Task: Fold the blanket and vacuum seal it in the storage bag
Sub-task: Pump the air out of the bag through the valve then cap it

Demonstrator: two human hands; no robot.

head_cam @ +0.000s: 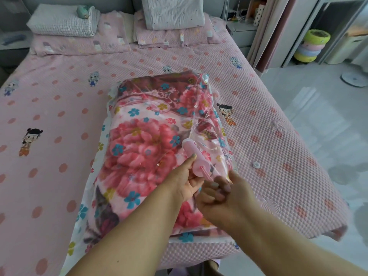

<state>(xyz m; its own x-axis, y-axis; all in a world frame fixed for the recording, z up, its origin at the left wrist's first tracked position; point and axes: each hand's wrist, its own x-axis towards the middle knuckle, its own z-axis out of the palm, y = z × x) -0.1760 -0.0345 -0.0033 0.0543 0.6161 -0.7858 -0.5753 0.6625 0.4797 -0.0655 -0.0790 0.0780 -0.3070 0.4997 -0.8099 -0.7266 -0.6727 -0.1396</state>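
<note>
On the bagged blanket point(143, 140), pump point(194, 158), handle hidden in right hand point(221, 194)

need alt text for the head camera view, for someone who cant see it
Two bare hands work a pink hand pump on a clear storage bag holding a folded floral blanket: the left hand grips the barrel, the right hand grips the plunger handle. The bag lies on a bed with a pink dotted cover.

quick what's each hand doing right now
Left hand: grips the barrel of the pink plastic hand pump.
Right hand: fingers curled round the pump's thin pink plunger handle.
</note>
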